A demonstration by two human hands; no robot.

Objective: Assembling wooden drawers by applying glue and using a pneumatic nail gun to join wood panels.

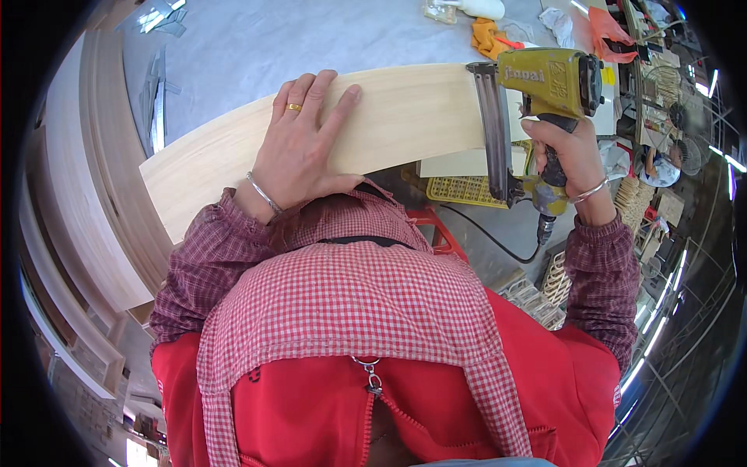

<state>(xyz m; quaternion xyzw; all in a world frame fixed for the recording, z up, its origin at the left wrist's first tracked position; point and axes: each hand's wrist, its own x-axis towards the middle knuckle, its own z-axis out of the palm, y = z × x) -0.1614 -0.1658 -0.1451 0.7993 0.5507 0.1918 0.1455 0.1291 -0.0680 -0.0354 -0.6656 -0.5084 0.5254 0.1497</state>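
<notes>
A pale wooden board [420, 109] lies across the grey worktable [296, 39] in front of me. My left hand [307, 144] rests on top of it with the fingers spread, a ring and a bracelet on it. In my right hand [576, 152] is a yellow-green pneumatic nail gun [548, 78], my fingers wrapped around its black grip. The gun's long dark magazine [494, 128] stands at the board's right end, its nose by the far corner. Whether the nose touches the wood I cannot tell.
Wooden panels [93, 156] stand at the left. Metal strips [158, 101] lie near the board. An orange cloth [486, 37] and a white bottle [482, 8] sit at the back. Below are a yellow basket [459, 189], a black air hose [498, 245] and a red stool [440, 229].
</notes>
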